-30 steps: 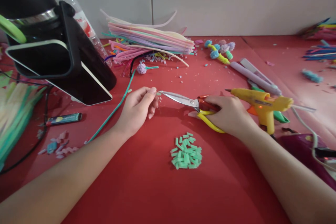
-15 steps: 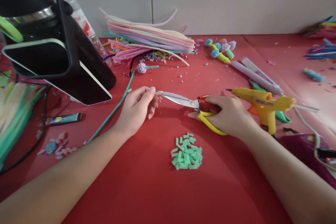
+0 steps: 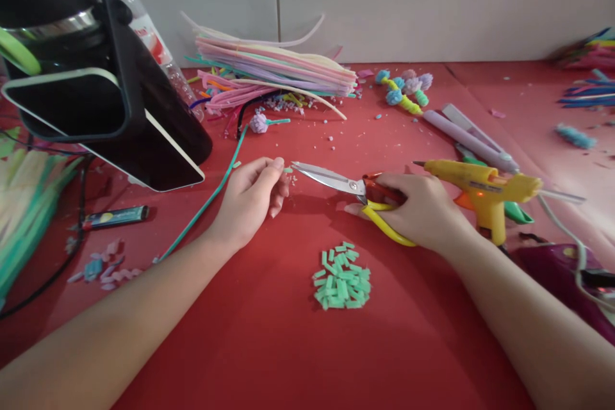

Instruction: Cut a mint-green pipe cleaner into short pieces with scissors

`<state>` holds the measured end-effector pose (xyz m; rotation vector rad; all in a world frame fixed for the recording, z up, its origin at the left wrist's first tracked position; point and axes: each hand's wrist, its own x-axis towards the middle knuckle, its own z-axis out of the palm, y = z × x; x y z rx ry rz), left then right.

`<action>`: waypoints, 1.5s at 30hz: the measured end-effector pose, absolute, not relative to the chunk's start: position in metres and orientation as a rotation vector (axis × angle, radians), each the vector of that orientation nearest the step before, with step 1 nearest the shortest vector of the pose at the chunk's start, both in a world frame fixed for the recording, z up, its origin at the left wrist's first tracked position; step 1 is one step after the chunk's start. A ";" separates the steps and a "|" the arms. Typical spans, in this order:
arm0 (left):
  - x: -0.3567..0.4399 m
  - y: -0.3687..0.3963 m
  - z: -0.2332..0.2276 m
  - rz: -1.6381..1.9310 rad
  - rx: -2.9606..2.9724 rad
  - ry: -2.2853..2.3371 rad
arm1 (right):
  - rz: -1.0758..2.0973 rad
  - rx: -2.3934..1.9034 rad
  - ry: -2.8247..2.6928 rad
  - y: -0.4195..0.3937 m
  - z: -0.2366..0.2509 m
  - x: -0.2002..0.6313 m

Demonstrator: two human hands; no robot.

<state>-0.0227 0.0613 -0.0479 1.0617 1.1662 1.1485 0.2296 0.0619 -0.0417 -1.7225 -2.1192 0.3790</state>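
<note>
My left hand (image 3: 254, 195) is closed in a pinch, thumb against the fingers. A short pale green pipe cleaner piece (image 3: 288, 170) pokes out at its fingertips. In my right hand (image 3: 418, 208) is a pair of scissors (image 3: 331, 178) with red and yellow handles, fingers wrapped round them. The blades look nearly closed, and their tip points left, just beside the green piece. A heap of short green pipe cleaner cuttings (image 3: 342, 277) lies on the red table (image 3: 288, 346) below the scissors. Behind my left wrist runs a long teal pipe cleaner (image 3: 206, 205).
A black tumbler with a phone-like holder (image 3: 168, 122) stands left, near a lighter (image 3: 118, 218). Pipe cleaner bundles (image 3: 278, 67) lie at the back. To the right are a yellow glue gun (image 3: 485, 186), a lilac flat iron (image 3: 466, 141) and a cable.
The scissors' tip has come slightly away from my left fingertips, to the right and up, leaving a small gap beside the green piece. My left hand has barely moved.
</note>
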 end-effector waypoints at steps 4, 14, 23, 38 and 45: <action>-0.022 0.062 -0.047 1.160 1.047 1.157 | 0.406 -1.709 -2.138 0.062 -0.042 0.231; -0.021 0.061 -0.047 1.147 1.104 1.178 | 0.374 -1.723 -2.154 0.064 -0.041 0.227; -0.022 0.061 -0.047 1.148 1.082 1.163 | 0.413 -1.762 -2.125 0.064 -0.042 0.227; -0.023 0.061 -0.049 1.161 1.089 1.166 | 0.367 -1.732 -2.148 0.063 -0.042 0.227; -0.022 0.061 -0.049 1.157 1.084 1.168 | 0.391 -1.768 -2.146 0.064 -0.039 0.225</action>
